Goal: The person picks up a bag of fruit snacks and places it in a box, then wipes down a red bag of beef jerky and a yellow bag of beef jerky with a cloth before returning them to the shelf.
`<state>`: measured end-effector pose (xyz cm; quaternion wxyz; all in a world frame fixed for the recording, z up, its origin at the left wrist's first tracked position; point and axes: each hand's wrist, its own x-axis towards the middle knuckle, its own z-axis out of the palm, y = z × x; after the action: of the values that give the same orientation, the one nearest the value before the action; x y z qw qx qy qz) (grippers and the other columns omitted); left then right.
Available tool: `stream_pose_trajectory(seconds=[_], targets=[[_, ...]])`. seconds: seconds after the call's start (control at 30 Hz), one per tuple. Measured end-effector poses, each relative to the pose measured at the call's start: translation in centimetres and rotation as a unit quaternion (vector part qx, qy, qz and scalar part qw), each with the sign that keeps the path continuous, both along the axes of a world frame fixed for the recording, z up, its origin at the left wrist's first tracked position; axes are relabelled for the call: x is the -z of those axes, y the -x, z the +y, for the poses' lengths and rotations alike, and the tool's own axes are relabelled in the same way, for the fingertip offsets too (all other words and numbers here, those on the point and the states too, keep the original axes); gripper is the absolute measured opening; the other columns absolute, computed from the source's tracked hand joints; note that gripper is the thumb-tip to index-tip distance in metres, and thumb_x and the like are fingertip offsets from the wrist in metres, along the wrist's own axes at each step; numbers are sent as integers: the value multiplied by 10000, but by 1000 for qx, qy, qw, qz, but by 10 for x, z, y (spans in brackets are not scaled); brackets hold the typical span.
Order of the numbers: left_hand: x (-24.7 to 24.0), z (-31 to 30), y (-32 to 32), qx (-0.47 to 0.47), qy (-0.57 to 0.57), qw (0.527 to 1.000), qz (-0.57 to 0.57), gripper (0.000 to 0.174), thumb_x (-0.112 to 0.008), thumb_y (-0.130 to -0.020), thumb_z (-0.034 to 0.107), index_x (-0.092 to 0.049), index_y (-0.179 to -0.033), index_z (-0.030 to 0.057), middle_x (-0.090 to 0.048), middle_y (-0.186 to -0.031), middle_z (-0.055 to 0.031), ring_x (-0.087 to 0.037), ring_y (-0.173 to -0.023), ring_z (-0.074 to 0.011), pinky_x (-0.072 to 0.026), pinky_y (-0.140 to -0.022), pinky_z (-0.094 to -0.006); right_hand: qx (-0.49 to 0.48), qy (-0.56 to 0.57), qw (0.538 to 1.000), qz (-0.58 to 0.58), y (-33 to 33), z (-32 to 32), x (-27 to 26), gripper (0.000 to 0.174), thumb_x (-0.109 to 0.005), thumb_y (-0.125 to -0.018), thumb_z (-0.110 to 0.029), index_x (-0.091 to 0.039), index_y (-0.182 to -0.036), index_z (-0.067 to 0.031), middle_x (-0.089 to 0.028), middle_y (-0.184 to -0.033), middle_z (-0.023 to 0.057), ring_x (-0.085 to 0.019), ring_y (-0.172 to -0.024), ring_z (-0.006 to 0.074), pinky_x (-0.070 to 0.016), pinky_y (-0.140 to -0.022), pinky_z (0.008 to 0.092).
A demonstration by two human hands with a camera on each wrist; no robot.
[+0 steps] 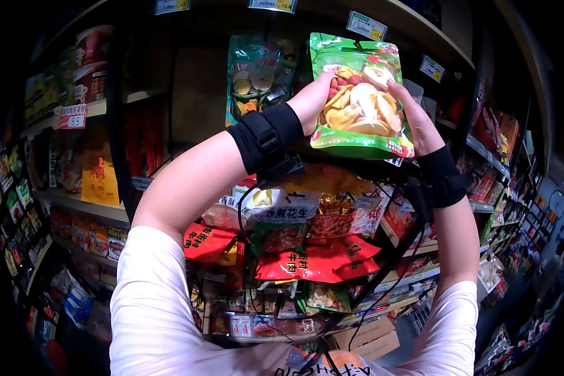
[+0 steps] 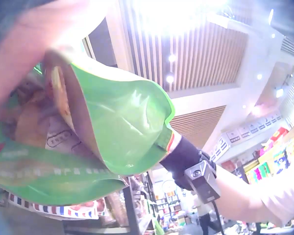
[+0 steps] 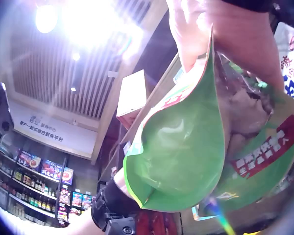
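A green stand-up bag of dried fruit chips (image 1: 361,103) with a clear window is held up in front of the upper shelf. My left hand (image 1: 311,103) grips its left side, thumb over the front. On the opposite edge my right hand (image 1: 415,119) holds it, thumb also at the window. From the left wrist view the bag's green bottom fold (image 2: 127,122) bulges out below the hand. The right wrist view shows the bag's underside (image 3: 183,152) too, with the hand pinching the edge above. A similar teal-green bag (image 1: 257,81) stands on the shelf behind, left of the held one.
Price tags (image 1: 366,26) line the shelf edge above. Below the arms lie red snack packets (image 1: 294,264) and a white-and-green peanut packet (image 1: 282,216). Black camera cables (image 1: 413,250) hang from the wrists. An orange bag (image 1: 100,175) stands on the left shelf. A cardboard box (image 1: 370,338) sits low down.
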<state>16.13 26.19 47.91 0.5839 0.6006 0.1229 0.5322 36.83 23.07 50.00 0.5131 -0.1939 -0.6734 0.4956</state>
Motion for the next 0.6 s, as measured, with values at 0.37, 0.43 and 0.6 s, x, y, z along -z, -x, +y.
stream_pose_trajectory(seconds=[0.37,0.43,0.6], targets=[[-20,-66,-10,80,48,995,-30,382,-318,-986,398,-488,-1112,79,-588,-1125,-97,-602,-1040,-219,-498,-911,-418,14,-21,999,-38,-22,-41,-32,491,-543,-929,-305,-427,-1297,0,-578,-1199,160,-624,-1028,235,-540,-848,356],[-19,-77,-12,69,31,996,-41,411,-316,-984,392,-462,-1189,67,-571,-1161,-114,-590,-1064,-225,-486,-930,-417,13,7,999,-33,-12,-72,-31,477,-533,-935,-297,-428,-1295,-2,-575,-1205,160,-623,-1031,237,-536,-854,356],[2,-87,-16,85,22,993,-75,309,-350,-987,381,-468,-925,102,-573,-958,-42,-613,-953,-195,-507,-898,-402,15,-32,999,-30,-18,-97,-13,471,-470,-961,-306,-419,-1303,14,-557,-1230,161,-594,-1079,217,-499,-909,345]])
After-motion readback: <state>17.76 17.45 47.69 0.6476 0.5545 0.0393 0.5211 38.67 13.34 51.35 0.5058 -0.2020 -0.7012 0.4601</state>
